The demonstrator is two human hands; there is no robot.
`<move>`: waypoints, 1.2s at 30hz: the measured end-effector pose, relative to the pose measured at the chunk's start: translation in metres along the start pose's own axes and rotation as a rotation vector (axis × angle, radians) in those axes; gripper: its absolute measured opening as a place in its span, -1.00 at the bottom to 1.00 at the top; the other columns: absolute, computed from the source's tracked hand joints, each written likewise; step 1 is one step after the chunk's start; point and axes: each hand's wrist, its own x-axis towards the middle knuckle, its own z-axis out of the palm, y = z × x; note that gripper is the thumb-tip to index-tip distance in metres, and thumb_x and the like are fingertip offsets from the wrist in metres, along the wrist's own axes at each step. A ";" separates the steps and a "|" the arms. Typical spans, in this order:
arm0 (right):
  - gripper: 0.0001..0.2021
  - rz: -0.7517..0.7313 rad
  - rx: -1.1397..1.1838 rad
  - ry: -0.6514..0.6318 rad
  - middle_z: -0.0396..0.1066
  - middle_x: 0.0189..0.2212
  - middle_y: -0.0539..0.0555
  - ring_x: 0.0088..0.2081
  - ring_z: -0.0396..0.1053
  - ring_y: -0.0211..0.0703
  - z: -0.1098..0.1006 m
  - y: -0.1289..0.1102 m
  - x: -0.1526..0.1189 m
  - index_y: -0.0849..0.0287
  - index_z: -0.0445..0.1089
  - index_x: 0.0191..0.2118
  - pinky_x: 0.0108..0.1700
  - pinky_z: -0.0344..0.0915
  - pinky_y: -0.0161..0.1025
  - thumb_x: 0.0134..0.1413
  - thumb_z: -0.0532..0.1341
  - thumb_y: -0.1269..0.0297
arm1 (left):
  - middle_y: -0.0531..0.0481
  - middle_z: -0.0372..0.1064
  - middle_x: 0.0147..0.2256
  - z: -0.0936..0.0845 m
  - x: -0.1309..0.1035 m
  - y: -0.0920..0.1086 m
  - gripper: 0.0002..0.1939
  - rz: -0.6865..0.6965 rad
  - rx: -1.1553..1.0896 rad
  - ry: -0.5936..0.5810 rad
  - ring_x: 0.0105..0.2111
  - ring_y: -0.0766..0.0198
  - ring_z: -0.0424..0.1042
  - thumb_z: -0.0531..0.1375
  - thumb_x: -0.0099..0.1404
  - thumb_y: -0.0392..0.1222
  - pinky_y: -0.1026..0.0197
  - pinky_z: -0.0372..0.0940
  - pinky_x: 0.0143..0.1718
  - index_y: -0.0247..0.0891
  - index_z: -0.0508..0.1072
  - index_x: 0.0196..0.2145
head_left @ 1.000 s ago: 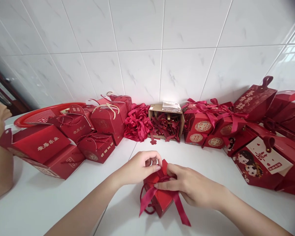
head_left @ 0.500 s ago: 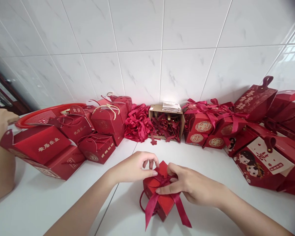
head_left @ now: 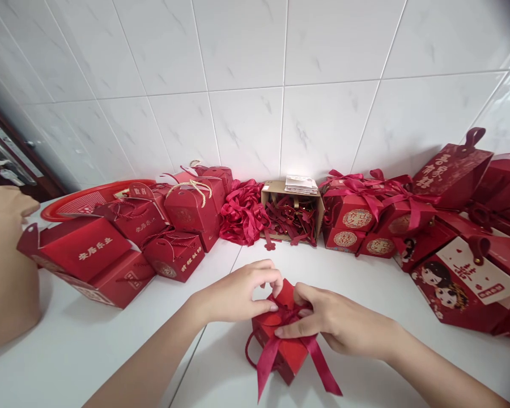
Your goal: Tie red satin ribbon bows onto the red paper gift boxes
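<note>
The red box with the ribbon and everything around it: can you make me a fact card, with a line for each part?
Middle: red box with a ribbon across its top, two tails hanging down
Left hand: fingertips by the top; pinching or not, I can't tell
Right hand: thumb and fingers on the ribbon
Behind: ribbon pile beside a cardboard box
On the cardboard box: white cards

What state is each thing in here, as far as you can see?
Small red box: upright, top partly hidden by hands
Ribbon: across its top, both tails hanging
Left hand: fingers curled, at the box's top
Right hand: gripping the ribbon
Ribbon heap: loose, tangled
Cardboard box: open-fronted
Dark red tags: jumbled inside
White cards: stacked on top
</note>
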 end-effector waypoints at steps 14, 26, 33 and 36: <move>-0.39 0.005 -0.016 -0.006 0.15 -0.29 0.04 -0.30 0.14 -0.23 0.001 0.001 0.000 -0.14 0.31 0.14 -0.27 0.20 -0.34 0.03 0.10 0.63 | 0.03 0.26 -0.23 -0.001 -0.005 0.006 -0.95 -0.061 0.097 -0.027 -0.22 0.22 0.32 0.16 0.23 -0.22 0.24 0.21 -0.20 -0.16 0.41 -0.40; -0.40 -0.020 0.023 -0.001 0.19 -0.22 0.06 -0.25 0.18 -0.23 -0.001 0.003 -0.001 -0.12 0.31 0.14 -0.20 0.22 -0.34 0.05 0.10 0.64 | 0.01 -0.06 0.27 0.004 0.007 -0.016 -0.86 0.043 -0.053 -0.156 0.30 0.03 -0.20 0.20 0.24 -0.07 -0.03 0.01 0.20 -0.17 0.39 -0.39; -0.51 -0.012 0.039 -0.016 0.21 -0.16 0.09 -0.22 0.21 -0.22 -0.001 0.006 -0.002 -0.12 0.31 0.14 -0.19 0.23 -0.32 0.16 0.11 0.52 | -0.03 0.32 0.01 0.008 0.012 -0.022 -0.75 0.162 -0.176 -0.018 0.10 0.11 0.18 0.28 0.15 -0.16 0.09 0.10 0.12 -0.23 0.28 -0.55; -0.48 -0.017 0.046 -0.004 0.20 -0.14 0.10 -0.17 0.22 -0.20 -0.001 0.005 -0.002 -0.10 0.32 0.14 -0.16 0.24 -0.31 0.14 0.09 0.57 | -0.03 0.36 -0.12 0.017 0.015 -0.018 -0.71 0.139 -0.254 0.025 -0.01 0.16 0.29 0.26 0.14 -0.25 0.13 0.15 0.04 -0.24 0.17 -0.57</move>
